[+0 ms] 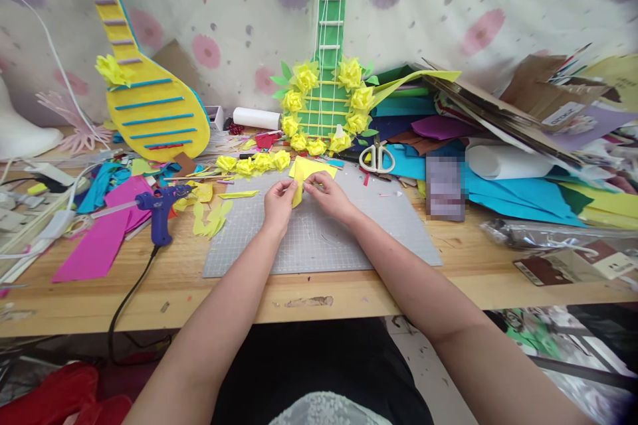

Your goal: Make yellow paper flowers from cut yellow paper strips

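Observation:
Over the grey cutting mat (309, 249), my left hand (280, 204) pinches a narrow folded piece of yellow paper (298, 179). My right hand (329, 196) has its fingertips closed at the right edge of the same piece. Just behind them lies a flat yellow paper sheet (319, 169). Several yellow paper flowers (254, 163) sit in a row at the mat's far left edge. A green paper instrument (326, 89) ringed with yellow flowers and green leaves stands beyond the hands. White-handled scissors (377, 159) rest at the mat's far right.
A blue glue gun (160, 209) stands left of the mat, its cord running over the table edge. Magenta paper (92, 246) and yellow scraps (212, 219) lie near it. A yellow paper instrument (159, 113) leans behind. Blue sheets (518, 196) and cardboard (498, 106) pile up at right.

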The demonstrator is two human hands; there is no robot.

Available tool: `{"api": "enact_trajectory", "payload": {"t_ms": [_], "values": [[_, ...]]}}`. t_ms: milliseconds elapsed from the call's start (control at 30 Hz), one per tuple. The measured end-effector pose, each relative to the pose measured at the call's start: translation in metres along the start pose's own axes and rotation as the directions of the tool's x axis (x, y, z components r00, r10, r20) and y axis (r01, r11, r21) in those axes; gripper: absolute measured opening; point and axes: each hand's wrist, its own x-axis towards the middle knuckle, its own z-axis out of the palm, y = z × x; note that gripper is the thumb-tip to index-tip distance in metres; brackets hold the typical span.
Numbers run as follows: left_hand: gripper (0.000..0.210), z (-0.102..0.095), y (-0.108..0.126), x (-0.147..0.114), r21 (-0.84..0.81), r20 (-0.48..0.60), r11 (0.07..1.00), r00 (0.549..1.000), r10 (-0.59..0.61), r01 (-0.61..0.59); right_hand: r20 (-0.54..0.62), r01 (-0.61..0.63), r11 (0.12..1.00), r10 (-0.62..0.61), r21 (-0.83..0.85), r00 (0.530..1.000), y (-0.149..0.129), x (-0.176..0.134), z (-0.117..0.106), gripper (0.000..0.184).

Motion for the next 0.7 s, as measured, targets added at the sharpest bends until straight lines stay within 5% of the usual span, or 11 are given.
{"api": "enact_trajectory", "payload": {"t_ms": [700], "values": [[0.023, 0.0002, -0.0016, -0.0014, -0.008, 0.034, 1.000, 0.999, 0.016, -0.016, -0.027, -0.119, 0.989, 0.117, -0.083, 0.993, -0.0031, 0.0012, 0.0001, 0.021]]}}
